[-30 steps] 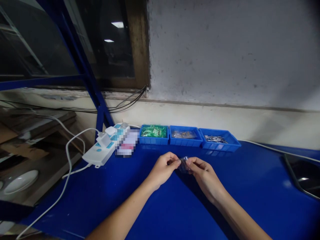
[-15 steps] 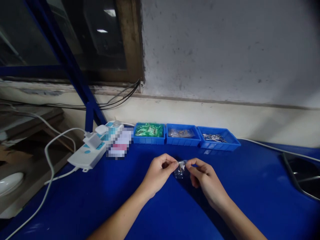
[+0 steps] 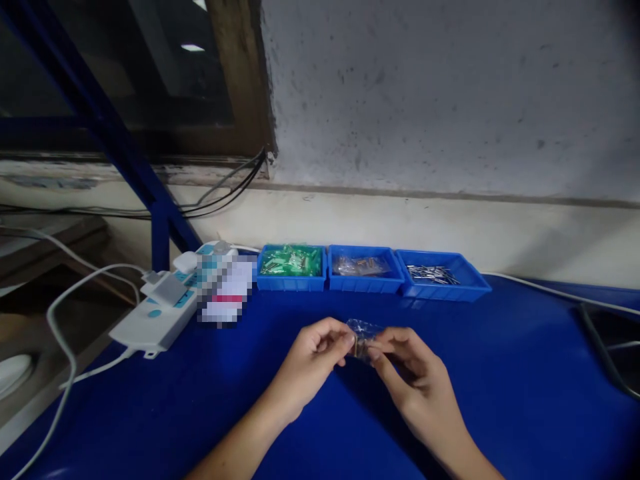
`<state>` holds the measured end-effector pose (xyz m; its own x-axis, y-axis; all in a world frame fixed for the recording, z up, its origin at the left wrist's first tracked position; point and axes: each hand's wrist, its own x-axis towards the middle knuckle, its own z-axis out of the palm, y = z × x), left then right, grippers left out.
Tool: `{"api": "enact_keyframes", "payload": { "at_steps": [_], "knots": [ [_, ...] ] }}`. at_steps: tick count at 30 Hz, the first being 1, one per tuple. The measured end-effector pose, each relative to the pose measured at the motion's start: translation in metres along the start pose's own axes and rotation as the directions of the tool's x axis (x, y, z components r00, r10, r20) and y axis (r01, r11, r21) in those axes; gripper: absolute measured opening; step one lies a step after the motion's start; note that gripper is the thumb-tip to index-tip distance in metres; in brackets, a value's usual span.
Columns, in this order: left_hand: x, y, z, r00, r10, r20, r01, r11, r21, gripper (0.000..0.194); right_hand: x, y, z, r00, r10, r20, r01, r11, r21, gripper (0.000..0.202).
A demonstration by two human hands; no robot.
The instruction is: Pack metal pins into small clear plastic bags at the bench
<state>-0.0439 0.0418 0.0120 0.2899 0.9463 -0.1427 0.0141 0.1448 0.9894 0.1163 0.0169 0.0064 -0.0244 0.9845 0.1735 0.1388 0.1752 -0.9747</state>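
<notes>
Between my two hands is a small clear plastic bag point(image 3: 364, 328) with small metal parts inside, too small to name. My left hand point(image 3: 316, 357) pinches the bag's left side between thumb and fingers. My right hand point(image 3: 417, 373) grips its right side, thumb and index finger closed on the plastic. The bag is held above the blue table point(image 3: 240, 400). Beyond my hands stand three blue bins in a row: the left bin point(image 3: 291, 285) holds green packets, the middle bin point(image 3: 365, 285) clear packets with brownish parts, the right bin point(image 3: 445, 293) loose metal pins.
A white power strip point(image 3: 133, 330) with plugged-in chargers and cables lies on the left, beside a blurred paper point(image 3: 225, 313). At the right edge lies a dark object point(image 3: 615, 353). A wall point(image 3: 425, 100) rises behind the bins, with a blue metal post point(image 3: 115, 147) at left.
The bag has been turned; its clear plastic now points up and away, and the parts sit lower between my fingers. My right hand has moved in closer. The view has shifted slightly.
</notes>
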Motion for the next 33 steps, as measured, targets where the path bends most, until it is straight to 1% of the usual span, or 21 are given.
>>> {"api": "enact_keyframes", "payload": {
  "at_steps": [2, 3, 4, 6, 8, 11, 17, 21, 22, 25, 27, 33],
  "knots": [
    [0.0009, 0.0006, -0.0012, 0.997, 0.061, -0.038, -0.059, 0.997, 0.055, 0.017, 0.0017, 0.0029, 0.0006, 0.996, 0.086, -0.037, -0.084, 0.996, 0.042, 0.034],
    [0.0014, 0.0006, -0.0016, 0.996, 0.077, -0.044, -0.074, 0.995, 0.069, 0.016, 0.0031, 0.0041, 0.0007, 0.991, 0.128, -0.029, -0.126, 0.99, 0.068, 0.038],
    [0.0017, 0.0004, -0.0017, 0.996, 0.083, -0.041, -0.079, 0.994, 0.072, 0.015, 0.0046, 0.005, 0.0007, 0.987, 0.163, -0.005, -0.162, 0.983, 0.09, 0.037],
    [0.0018, -0.0003, -0.0011, 0.997, 0.077, -0.017, -0.076, 0.995, 0.065, 0.017, 0.0074, 0.0056, 0.0009, 0.976, 0.21, 0.057, -0.215, 0.969, 0.122, 0.028],
    [0.0014, -0.001, 0.0003, 0.998, 0.063, -0.004, -0.062, 0.996, 0.066, 0.017, 0.009, 0.0048, 0.0012, 0.969, 0.231, 0.089, -0.241, 0.962, 0.128, 0.029],
    [0.0004, -0.0015, 0.0018, 0.998, 0.055, -0.003, -0.054, 0.993, 0.1, 0.021, 0.0096, 0.0025, 0.0009, 0.968, 0.24, 0.079, -0.247, 0.965, 0.092, 0.03],
    [0.0002, -0.0018, 0.0018, 0.99, 0.135, -0.042, -0.122, 0.967, 0.225, 0.018, 0.0083, 0.0019, -0.0041, 0.967, 0.254, 0.027, -0.255, 0.967, 0.002, 0.025],
    [0.0023, -0.0039, 0.0012, 0.992, 0.114, -0.047, -0.101, 0.971, 0.219, 0.015, 0.0074, 0.0058, -0.0033, 0.97, 0.242, 0.029, -0.243, 0.97, 0.004, 0.022],
    [0.0029, -0.0045, 0.0007, 0.994, 0.102, -0.033, -0.093, 0.973, 0.213, 0.014, 0.0073, 0.0066, -0.0025, 0.971, 0.237, 0.037, -0.238, 0.971, 0.014, 0.022],
    [0.0044, -0.0057, -0.0012, 0.997, 0.074, 0.029, -0.079, 0.977, 0.198, 0.019, 0.0074, 0.0077, -0.0004, 0.974, 0.214, 0.071, -0.217, 0.975, 0.042, 0.022],
    [0.0048, -0.0061, -0.0019, 0.996, 0.07, 0.053, -0.079, 0.978, 0.194, 0.018, 0.0076, 0.0076, 0.0, 0.975, 0.198, 0.1, -0.203, 0.978, 0.05, 0.021],
    [0.0037, -0.005, -0.0008, 0.996, 0.075, 0.038, -0.081, 0.975, 0.206, 0.015, 0.0077, 0.0102, 0.0009, 0.981, 0.164, 0.106, -0.167, 0.986, 0.027, 0.018]
  ]
}}
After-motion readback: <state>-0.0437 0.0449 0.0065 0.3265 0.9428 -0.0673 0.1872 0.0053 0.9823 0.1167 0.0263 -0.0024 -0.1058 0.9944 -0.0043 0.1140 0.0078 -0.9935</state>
